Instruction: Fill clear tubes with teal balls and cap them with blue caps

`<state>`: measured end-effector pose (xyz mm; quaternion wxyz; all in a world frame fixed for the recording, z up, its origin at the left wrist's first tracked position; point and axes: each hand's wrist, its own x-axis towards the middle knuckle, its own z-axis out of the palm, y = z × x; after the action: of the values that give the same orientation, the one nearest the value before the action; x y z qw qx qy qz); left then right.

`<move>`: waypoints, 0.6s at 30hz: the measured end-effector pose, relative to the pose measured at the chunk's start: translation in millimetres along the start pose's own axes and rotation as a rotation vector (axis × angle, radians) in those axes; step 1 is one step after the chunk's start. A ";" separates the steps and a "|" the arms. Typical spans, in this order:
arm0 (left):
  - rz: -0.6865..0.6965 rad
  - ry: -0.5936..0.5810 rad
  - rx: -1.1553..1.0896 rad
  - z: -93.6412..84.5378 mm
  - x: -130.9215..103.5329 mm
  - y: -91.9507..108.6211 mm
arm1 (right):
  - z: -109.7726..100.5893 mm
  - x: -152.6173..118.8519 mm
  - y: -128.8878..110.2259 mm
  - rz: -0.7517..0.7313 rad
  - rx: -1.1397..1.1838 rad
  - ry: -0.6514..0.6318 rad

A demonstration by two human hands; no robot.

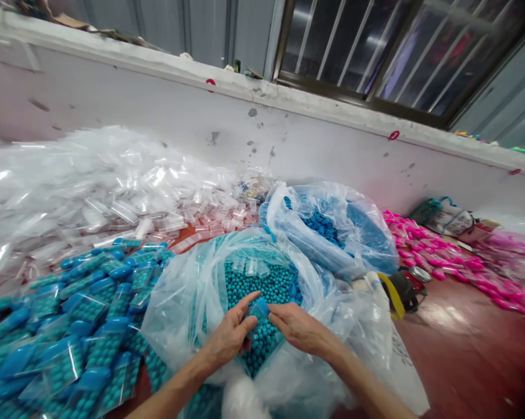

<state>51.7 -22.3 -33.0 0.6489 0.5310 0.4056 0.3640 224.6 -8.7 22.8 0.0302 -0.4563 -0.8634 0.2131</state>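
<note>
Over an open plastic bag (184, 285) of teal beads (266, 286), my left hand (234, 333) holds a small clear container with a blue top (261, 307). Fingers of my right hand (295, 327) are pressed together at the blue top's right side. Several clear empty containers (250, 267) lie on the beads just beyond my hands. Behind, to the right, another plastic bag (367, 233) holds blue pieces (321, 226).
Filled containers with blue tops (107, 343) are heaped at the left. Clear empty containers (127, 180) form a large pile behind them. Pink pieces (449, 256) and a dark item with a yellow strap (393, 297) lie right. A white wall (297, 139) stands behind.
</note>
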 end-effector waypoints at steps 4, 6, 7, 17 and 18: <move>-0.002 -0.040 0.001 -2.4 -0.4 0.7 | -3.1 -2.7 1.8 -0.007 0.000 -0.014; -0.006 -0.049 -0.001 -1.9 0.2 1.7 | -3.5 -4.2 3.3 -0.015 -0.017 -0.024; -0.006 -0.052 -0.001 -1.4 0.8 2.5 | -3.7 -4.9 4.1 -0.017 -0.023 -0.030; 0.020 -0.040 0.026 6.6 0.3 10.0 | -12.2 -11.0 5.9 -0.045 -0.079 -0.036; 0.014 -0.050 0.023 7.0 -0.2 10.5 | -13.1 -11.2 5.6 -0.040 -0.089 -0.038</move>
<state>57.5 -23.5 -22.0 0.6502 0.5500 0.3896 0.3506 238.7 -10.5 34.0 -0.0024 -0.4356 -0.8815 0.1823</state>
